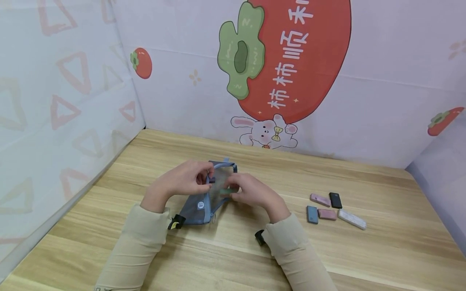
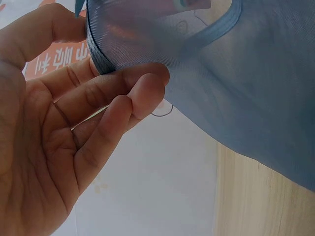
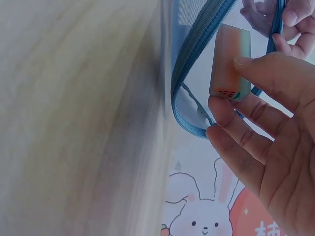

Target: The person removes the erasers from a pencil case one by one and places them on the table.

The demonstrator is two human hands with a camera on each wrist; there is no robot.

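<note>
A blue-grey mesh zip pouch (image 1: 192, 210) stands on the table with its zipped mouth spread. My left hand (image 1: 183, 178) grips the pouch's edge, fingers and thumb at the blue zipper border (image 2: 101, 56) in the left wrist view. Between thumb and fingers, my right hand (image 1: 253, 190) pinches a small rectangular block (image 3: 229, 61), orange fading to pale green, with tiny dark dots at one end. In the right wrist view, that block overlaps the pouch's opening, framed by the blue zipper tape (image 3: 197, 46). Part of the right fingers is hidden inside the mouth in the head view.
To the right lie several small rectangular blocks: a purple-pink one (image 1: 320, 199), a black one (image 1: 335, 200), a blue one (image 1: 312, 214), a pink one (image 1: 327, 214) and a longer whitish one (image 1: 352, 219). Printed cloth walls (image 1: 182, 101) border the wooden table (image 1: 218, 258).
</note>
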